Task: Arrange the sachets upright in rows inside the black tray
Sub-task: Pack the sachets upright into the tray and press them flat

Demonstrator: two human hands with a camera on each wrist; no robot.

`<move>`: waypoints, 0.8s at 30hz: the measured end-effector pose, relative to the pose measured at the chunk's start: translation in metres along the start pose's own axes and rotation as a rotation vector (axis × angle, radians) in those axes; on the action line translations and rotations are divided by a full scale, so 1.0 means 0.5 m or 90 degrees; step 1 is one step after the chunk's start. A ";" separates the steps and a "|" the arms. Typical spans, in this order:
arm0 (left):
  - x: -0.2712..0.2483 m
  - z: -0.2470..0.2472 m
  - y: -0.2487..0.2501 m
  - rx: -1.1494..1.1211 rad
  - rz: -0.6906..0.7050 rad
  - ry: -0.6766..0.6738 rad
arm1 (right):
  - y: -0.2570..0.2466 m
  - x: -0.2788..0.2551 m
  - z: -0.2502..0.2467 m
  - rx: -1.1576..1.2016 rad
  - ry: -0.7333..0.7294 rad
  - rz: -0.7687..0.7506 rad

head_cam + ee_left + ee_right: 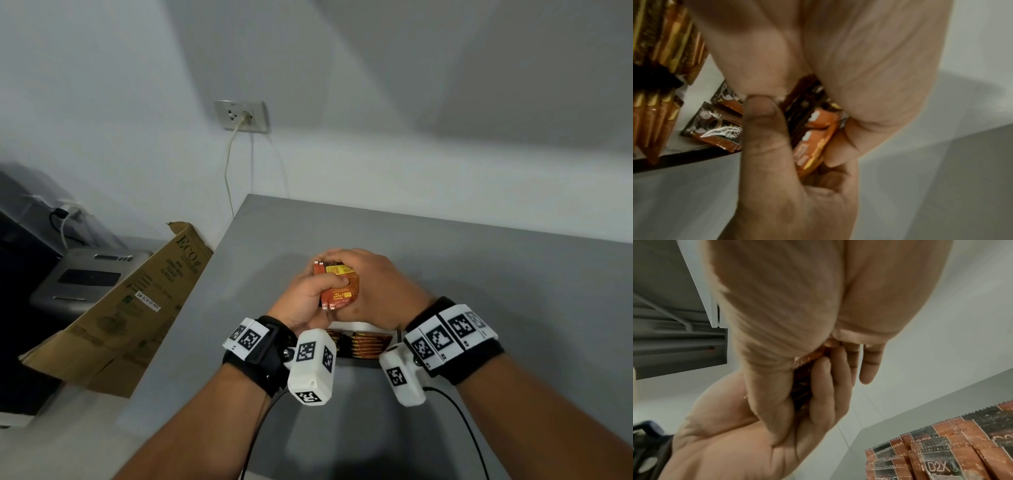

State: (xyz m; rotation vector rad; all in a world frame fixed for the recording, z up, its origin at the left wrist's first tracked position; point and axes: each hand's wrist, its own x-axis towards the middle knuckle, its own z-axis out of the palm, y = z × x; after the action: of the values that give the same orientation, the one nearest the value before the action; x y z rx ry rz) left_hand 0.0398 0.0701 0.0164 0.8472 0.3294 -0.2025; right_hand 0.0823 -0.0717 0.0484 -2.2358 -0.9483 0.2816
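While the grey surface [479, 274] spreads beneath them, a leaning cardboard box [137, 308] and a grey printer [89, 277] sit off its left edge, under a wall socket [240, 115]. Near the person, the black tray [342, 354] holds rows of upright orange-brown sachets [368, 344], mostly hidden by the wrists; two more lie flat beside those rows. Above the tray, the left hand [308, 301] and right hand [373, 287] both curl around one stack [339, 284] of sachets, the left thumb [764, 123] pressed across its face.
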 end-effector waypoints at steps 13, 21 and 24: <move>0.015 -0.008 0.004 0.087 0.028 0.013 | 0.022 -0.007 -0.012 0.161 0.092 0.136; 0.020 -0.006 0.004 0.018 -0.002 0.046 | 0.026 -0.019 0.000 0.077 0.195 0.106; 0.017 -0.004 0.011 0.063 0.036 0.046 | 0.026 -0.032 0.010 0.152 0.123 0.141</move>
State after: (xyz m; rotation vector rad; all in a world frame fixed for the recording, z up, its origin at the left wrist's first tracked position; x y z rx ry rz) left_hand 0.0490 0.0751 0.0159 0.9626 0.3642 -0.1363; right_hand 0.0758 -0.0870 0.0348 -2.1026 -0.5369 0.2573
